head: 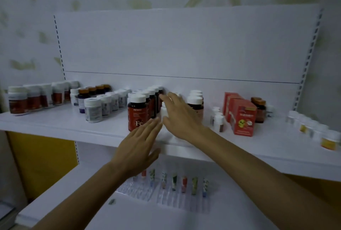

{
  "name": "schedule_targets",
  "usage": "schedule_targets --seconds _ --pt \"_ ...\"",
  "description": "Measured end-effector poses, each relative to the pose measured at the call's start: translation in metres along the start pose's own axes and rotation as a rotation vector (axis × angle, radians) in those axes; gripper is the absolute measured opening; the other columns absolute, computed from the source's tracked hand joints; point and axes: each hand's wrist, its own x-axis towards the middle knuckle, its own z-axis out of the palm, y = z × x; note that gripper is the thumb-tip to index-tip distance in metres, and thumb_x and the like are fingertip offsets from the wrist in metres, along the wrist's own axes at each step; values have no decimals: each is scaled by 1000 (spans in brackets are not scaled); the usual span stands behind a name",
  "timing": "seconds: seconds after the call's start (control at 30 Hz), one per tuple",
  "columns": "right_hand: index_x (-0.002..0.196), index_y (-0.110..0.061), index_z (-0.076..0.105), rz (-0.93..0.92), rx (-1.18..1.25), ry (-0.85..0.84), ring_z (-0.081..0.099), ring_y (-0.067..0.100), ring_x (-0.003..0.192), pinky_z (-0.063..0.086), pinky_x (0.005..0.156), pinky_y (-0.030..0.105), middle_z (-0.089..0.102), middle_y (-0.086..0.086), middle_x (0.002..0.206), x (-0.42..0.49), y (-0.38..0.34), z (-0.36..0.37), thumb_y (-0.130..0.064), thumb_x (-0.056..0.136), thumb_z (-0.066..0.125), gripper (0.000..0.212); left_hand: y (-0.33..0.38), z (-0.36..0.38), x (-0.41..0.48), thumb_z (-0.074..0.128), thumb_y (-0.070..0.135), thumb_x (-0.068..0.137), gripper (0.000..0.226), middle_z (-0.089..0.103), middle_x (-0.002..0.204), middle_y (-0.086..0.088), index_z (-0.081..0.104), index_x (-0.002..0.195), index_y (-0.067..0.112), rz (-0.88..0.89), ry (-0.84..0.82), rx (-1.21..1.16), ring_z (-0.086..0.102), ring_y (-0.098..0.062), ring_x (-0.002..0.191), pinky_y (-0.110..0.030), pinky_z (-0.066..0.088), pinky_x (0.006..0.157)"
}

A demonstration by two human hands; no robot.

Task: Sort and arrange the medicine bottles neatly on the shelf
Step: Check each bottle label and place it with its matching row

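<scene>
Centrally, both hands are spread flat and hold nothing. The right hand [180, 117] partly covers a small white bottle [163, 109], contact unclear; the left hand [138, 148] lies just left of it, beside the red "Fe" bottle [137, 115] on the shelf [55, 124]. Step, judged: straightening this row. Next: grip the white bottle and move it right.

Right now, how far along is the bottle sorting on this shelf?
Done: the red-labelled bottles, grey-labelled bottles and Fe bottles stand in tidy rows. In hand: the left hand and right hand are open beside the Fe row, holding nothing. Left: the small white bottle by the right palm, and the loose small bottles by the red boxes.
</scene>
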Motion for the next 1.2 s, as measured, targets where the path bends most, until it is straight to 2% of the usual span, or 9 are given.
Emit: schedule_targets --seconds 0.13,0.23,0.37,0.47,0.6,0.8,1.0,1.1,1.2 --pt "152 -7 5 54 -154 -46 -1 31 148 4 119 44 -1 17 160 43 4 47 -18 94 51 75 -16 32 -1 34 54 90 62 55 136 -4 49 135 13 62 7 21 56 -18 122 -35 35 100" --pt "150 4 2 103 -292 -62 -8 33 147 -5 117 43 -7 21 159 61 9 74 -15 95 46 72 -29 43 1 35 54 92 58 59 132 0 53 133 17 166 27 -17 59 -16 117 -33 43 99" --pt "139 1 36 114 -258 27 22 35 142 15 117 44 33 23 149 65 11 87 -17 94 51 50 -39 46 7 39 55 92 55 64 124 1 60 125 17 252 80 -76 62 -15 107 -30 48 90" --pt "122 -8 49 112 -253 166 46 32 121 36 98 40 56 13 126 64 5 86 -15 94 51 29 -48 52 12 37 55 94 53 64 120 2 60 123 18 297 85 -127 60 -14 100 -29 47 84" --pt "120 -12 48 136 -157 210 46 27 113 37 76 31 52 7 125 58 -2 83 -11 90 57 31 -57 63 12 34 53 96 52 64 121 1 60 125 17 338 113 -230 58 -15 100 -29 42 84" --pt "110 -21 60 414 518 548 54 -1 93 45 82 10 55 -4 111 6 -18 69 -9 83 71 32 -61 73 10 50 34 94 32 62 110 -6 64 107 9 278 401 -677 58 -14 95 -25 52 75" --pt "98 -18 65 614 1042 514 67 5 86 55 71 21 68 0 97 -30 -27 59 -3 84 65 20 -62 66 12 59 39 87 47 43 127 -1 45 126 16 113 442 -974 53 -8 95 -22 56 66" --pt "98 -15 65 625 1100 467 67 8 87 54 69 22 68 1 99 -31 -27 57 -8 85 63 14 -59 62 14 60 55 81 68 55 128 0 44 136 18 80 365 -914 58 -5 87 -10 47 65" --pt "99 -14 63 622 1070 464 65 7 89 53 69 22 66 -2 102 -33 -28 57 -17 86 59 14 -55 62 14 55 60 80 64 67 115 3 56 128 19 68 353 -888 62 -3 84 -10 45 68"
